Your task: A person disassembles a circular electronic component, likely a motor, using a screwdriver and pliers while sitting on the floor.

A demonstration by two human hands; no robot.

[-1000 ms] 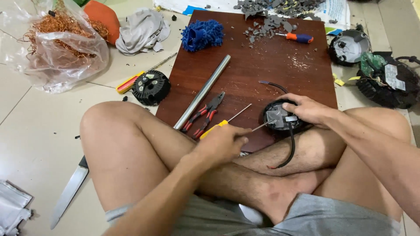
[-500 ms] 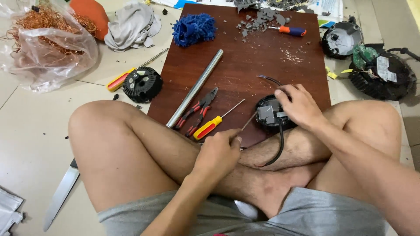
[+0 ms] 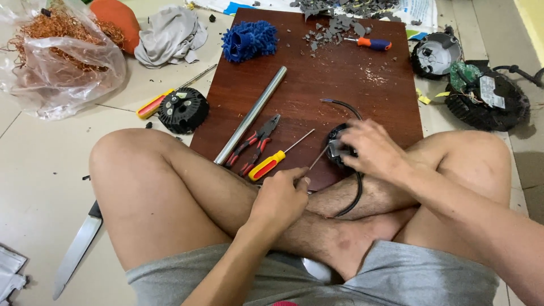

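I sit cross-legged at a dark wooden board [image 3: 340, 73]. My right hand [image 3: 371, 148] grips a small round black device [image 3: 334, 148] with a black cable [image 3: 351, 198] at the board's near edge. My left hand [image 3: 280, 198] is closed on a thin screwdriver [image 3: 316, 160] whose tip points into the device. Just left of it lie a yellow and red screwdriver [image 3: 272, 163], red-handled pliers [image 3: 255, 144] and a steel tube [image 3: 252, 113].
A blue fluffy cloth [image 3: 249, 39], grey debris [image 3: 334, 22] and an orange-blue screwdriver [image 3: 371, 43] lie at the board's far end. Black housings [image 3: 484, 96] sit right, a black disc [image 3: 182, 109] left. A bag of copper wire [image 3: 56, 51] and a knife [image 3: 76, 249] lie on the floor.
The view has shifted slightly. My right hand has turned over the black device and covers more of it; my left hand keeps the thin screwdriver at it.
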